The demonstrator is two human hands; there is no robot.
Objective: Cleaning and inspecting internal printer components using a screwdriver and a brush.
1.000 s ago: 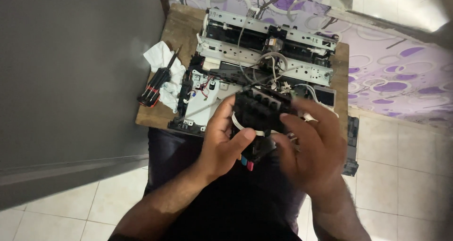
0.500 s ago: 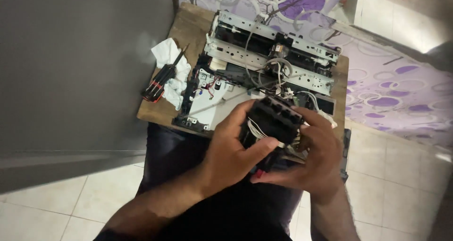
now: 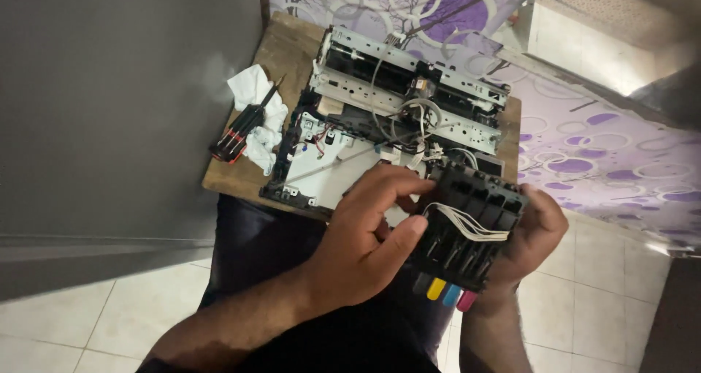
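Since the earlier frames the black ink cartridge carriage [image 3: 471, 223] has tilted, showing yellow, blue and pink tabs at its lower end, lower right of centre. The right hand [image 3: 529, 234] closes its grip around its far side; the left hand [image 3: 369, 238] pinches the white ribbon cable [image 3: 467, 223]. Behind, a dismantled printer [image 3: 394, 125] and screwdrivers [image 3: 237, 132] lie on the wooden surface [image 3: 281, 52].

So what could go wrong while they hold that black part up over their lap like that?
The black ink carriage is held off the table between the left hand and right hand, so a slip could drop it to the tiled floor. The left fingers press near the thin white wires, which might get tugged loose. The screwdrivers lie close to the table edge and could roll off.
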